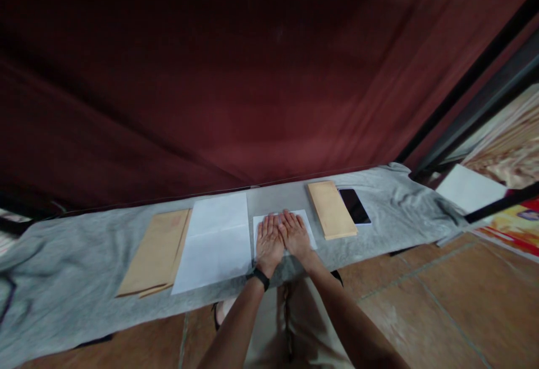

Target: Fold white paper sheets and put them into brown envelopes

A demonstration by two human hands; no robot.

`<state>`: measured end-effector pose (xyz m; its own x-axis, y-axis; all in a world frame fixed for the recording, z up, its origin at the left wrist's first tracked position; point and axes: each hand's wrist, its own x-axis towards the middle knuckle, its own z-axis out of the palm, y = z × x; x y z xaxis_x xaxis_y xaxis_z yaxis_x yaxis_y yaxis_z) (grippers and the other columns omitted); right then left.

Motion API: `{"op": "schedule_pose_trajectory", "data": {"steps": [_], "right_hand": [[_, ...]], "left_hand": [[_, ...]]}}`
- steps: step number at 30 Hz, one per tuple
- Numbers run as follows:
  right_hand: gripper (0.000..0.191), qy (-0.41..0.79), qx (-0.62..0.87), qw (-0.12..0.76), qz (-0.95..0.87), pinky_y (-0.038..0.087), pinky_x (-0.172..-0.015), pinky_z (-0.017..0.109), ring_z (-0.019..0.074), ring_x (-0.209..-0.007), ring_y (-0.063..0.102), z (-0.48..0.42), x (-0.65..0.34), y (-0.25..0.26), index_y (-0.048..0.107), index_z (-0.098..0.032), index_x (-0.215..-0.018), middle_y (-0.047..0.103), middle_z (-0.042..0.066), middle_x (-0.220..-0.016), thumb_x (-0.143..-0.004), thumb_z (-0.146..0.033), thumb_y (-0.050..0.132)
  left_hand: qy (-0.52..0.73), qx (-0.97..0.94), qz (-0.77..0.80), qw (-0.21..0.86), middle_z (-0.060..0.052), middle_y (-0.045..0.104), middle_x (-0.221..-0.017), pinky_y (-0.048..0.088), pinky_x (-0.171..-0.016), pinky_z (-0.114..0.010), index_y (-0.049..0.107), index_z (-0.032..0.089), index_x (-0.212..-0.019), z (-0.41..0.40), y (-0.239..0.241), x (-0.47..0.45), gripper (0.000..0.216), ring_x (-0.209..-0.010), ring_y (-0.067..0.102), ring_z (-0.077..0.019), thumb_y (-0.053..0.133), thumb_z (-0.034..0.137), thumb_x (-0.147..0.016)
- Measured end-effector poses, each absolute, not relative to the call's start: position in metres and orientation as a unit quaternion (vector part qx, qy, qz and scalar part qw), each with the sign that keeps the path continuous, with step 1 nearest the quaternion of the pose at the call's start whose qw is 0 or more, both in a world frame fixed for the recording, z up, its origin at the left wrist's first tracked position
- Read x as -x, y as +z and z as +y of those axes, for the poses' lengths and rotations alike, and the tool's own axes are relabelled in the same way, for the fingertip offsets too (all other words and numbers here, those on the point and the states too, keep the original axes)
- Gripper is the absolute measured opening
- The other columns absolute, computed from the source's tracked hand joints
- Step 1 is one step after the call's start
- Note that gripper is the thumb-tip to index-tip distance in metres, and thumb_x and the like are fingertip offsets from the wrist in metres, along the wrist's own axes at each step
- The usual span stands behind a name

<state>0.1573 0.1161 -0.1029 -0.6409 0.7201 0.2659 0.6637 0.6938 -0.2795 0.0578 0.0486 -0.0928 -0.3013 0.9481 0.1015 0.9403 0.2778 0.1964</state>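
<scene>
My left hand [268, 241] and my right hand [295, 234] lie flat side by side, fingers stretched out, pressing on a small folded white sheet [309, 228] on the grey cloth [84, 256]. A black band circles my left wrist. Left of the hands lies a larger white sheet of paper [214, 240] with fold lines. Further left is a stack of brown envelopes [155, 251]. To the right of the hands sits another brown envelope stack [331, 209].
A black phone [354, 206] lies face up just right of the right envelope stack. A dark red curtain [252, 77] hangs behind the cloth-covered bench. Tiled floor [442, 301] spreads below; a white sheet [469, 189] rests at far right.
</scene>
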Motion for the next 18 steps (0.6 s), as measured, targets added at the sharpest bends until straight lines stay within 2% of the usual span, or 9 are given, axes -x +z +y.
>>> {"op": "schedule_pose_trajectory", "data": {"steps": [4,8,13,18], "right_hand": [[0.049,0.053,0.401,0.204,-0.891,0.028,-0.118,0.051,0.0271,-0.145,0.037,0.118,-0.164,-0.109,0.044,-0.015,-0.149,0.042,0.015,-0.155,-0.104,-0.031,0.038],[0.052,0.036,0.424,0.215,-0.879,0.029,-0.117,0.05,0.0292,-0.144,0.038,0.12,-0.171,-0.113,0.042,-0.01,-0.15,0.041,0.019,-0.154,-0.104,-0.034,0.036],[0.056,0.021,0.443,0.239,-0.864,0.032,-0.115,0.05,0.0316,-0.143,0.039,0.118,-0.183,-0.118,0.04,-0.002,-0.15,0.042,0.024,-0.153,-0.105,-0.035,0.031],[0.057,0.001,0.456,0.247,-0.855,0.035,-0.113,0.049,0.032,-0.142,0.04,0.109,-0.197,-0.121,0.038,-0.001,-0.15,0.043,0.024,-0.151,-0.105,-0.035,0.03]], "left_hand": [[0.134,-0.565,0.814,-0.008,-0.015,0.032,-0.161,0.017,-0.125,-0.046,0.035,0.006,-0.152,0.043,-0.093,-0.051,0.056,-0.152,0.02,-0.024,0.03,0.023,-0.099],[0.163,-0.537,0.827,-0.024,-0.018,0.032,-0.16,0.019,-0.125,-0.045,0.033,0.003,-0.153,0.038,-0.097,-0.047,0.058,-0.152,0.021,-0.0241,0.03,0.023,-0.098],[0.191,-0.506,0.84,-0.039,-0.018,0.032,-0.16,0.022,-0.124,-0.047,0.026,0.005,-0.155,0.033,-0.102,-0.049,0.061,-0.152,0.021,-0.0254,0.032,0.026,-0.098],[0.176,-0.492,0.852,-0.028,-0.019,0.028,-0.161,0.019,-0.124,-0.044,0.03,0.002,-0.154,0.029,-0.098,-0.052,0.06,-0.152,0.019,-0.0258,0.031,0.027,-0.099]]}}
